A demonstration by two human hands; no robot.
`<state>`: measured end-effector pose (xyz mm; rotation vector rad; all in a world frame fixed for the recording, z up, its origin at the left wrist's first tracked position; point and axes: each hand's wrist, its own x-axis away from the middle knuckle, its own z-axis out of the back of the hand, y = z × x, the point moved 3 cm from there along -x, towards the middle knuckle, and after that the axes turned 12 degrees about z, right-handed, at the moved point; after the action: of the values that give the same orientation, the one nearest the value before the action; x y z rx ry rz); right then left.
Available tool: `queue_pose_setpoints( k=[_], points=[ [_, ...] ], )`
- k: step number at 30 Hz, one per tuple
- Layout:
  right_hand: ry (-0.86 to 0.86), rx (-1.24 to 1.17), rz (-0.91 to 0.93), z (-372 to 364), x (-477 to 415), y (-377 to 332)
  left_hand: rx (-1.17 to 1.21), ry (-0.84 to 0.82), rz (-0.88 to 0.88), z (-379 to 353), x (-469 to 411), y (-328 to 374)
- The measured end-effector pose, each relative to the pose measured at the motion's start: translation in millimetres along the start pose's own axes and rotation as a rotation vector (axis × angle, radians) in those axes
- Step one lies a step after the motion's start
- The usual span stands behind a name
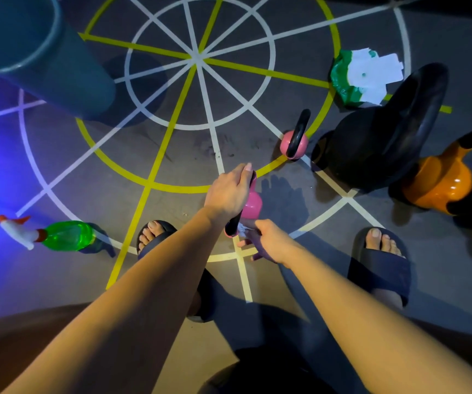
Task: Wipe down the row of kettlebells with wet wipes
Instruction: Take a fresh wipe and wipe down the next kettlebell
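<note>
The left hand [229, 191] is curled round the black handle of a small pink kettlebell [253, 204], holding it up at the centre of the frame. Just below, the right hand [269, 240] pinches a white wipe [243, 229] against the lower end of that handle.

Under the hands the grey floor [195, 155], taped with white and yellow lines, lies open toward the upper middle. Two feet in dark sandals [380, 268] stand to either side below.

To the right of centre sits a second pink kettlebell [294, 143], then a big black kettlebell [380, 143] and an orange kettlebell [439, 183], close together by the right edge. A green pack of wipes [363, 76] lies above them. A green spray bottle [58, 234] lies at the left, and a blue bin [30, 52] fills the upper left.
</note>
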<state>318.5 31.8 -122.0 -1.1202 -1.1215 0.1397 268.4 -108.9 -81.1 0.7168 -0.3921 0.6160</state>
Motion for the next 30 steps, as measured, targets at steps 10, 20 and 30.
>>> queue_pose_setpoints(
  k=[10,20,30],
  points=[
    [-0.135,-0.807,-0.147,9.4,17.1,-41.4,-0.017,-0.003,0.016,1.4,-2.1,5.3],
    [0.0,-0.069,0.006,4.9,3.0,-17.7,0.051,-0.024,0.008,4.0,1.8,6.4],
    [0.206,0.452,0.108,2.5,-3.1,-4.4,0.044,-0.015,0.018,0.8,0.7,6.4]
  ],
)
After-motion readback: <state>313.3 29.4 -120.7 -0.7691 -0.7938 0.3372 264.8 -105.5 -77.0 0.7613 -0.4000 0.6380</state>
